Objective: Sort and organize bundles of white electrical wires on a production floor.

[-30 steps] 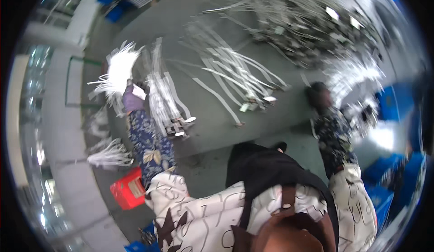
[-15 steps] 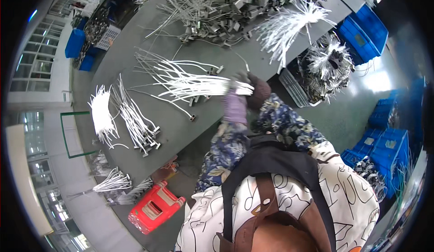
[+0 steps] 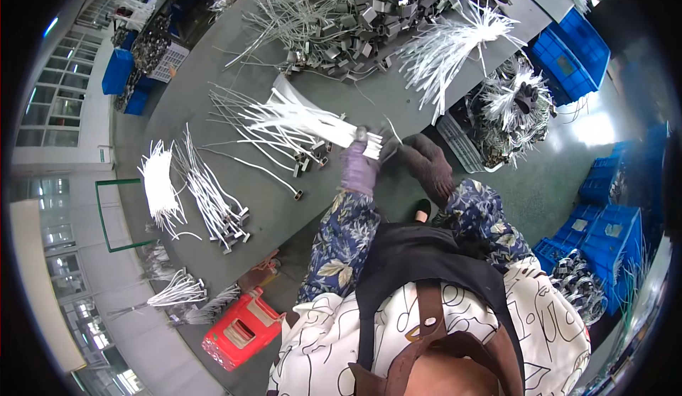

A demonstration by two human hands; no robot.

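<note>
Two gloved hands meet over a fanned bundle of white cables on a long grey table (image 3: 398, 105).

Biggest, at twelve o'clock, lies a heap of grey cables with metal ends (image 3: 355, 12); smaller sorted bunches (image 3: 206, 190) sit at nine. The white cable bundle (image 3: 298, 120) spreads toward ten o'clock from the left hand (image 3: 359, 169), whose fingers are closed round its gathered end. Whether the right hand (image 3: 426, 163) is open or closed I cannot tell. Likely light and floppy; best gripped at that gathered end.

Gloved hands (image 3: 394, 160) on white cable bundle (image 3: 302, 120)
</note>
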